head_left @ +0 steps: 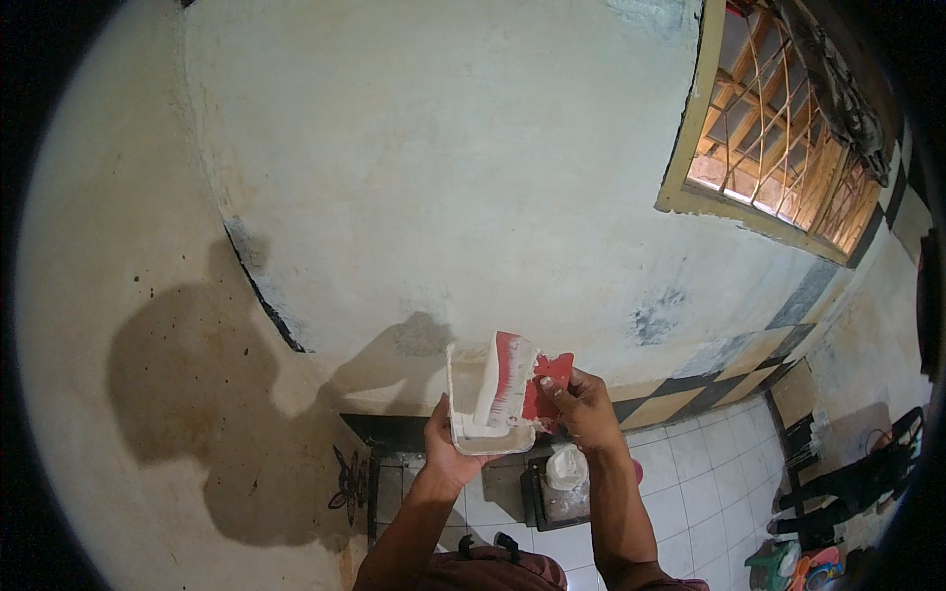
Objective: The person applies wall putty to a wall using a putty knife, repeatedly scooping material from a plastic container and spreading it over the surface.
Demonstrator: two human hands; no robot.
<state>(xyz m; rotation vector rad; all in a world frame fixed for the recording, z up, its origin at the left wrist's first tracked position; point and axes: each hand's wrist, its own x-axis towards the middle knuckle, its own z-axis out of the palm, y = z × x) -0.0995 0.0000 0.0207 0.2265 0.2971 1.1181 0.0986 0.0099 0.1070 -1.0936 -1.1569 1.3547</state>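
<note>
My left hand is wrapped around the side and underside of a shallow white tray, held up in front of the wall. Whitish paste coats the tray's inside. In my right hand, pinched between thumb and fingers, is a red putty spreader with ragged white smears. Its edge meets a second flat red blade, largely covered in white paste, which lies across the tray. Whether anything other than the tray supports that blade is hidden.
A pale, patchy wall rises ahead, with a grilled window at upper right. Below my hands, a white bag sits on a dark stand over white floor tiles. Colourful items lie at lower right.
</note>
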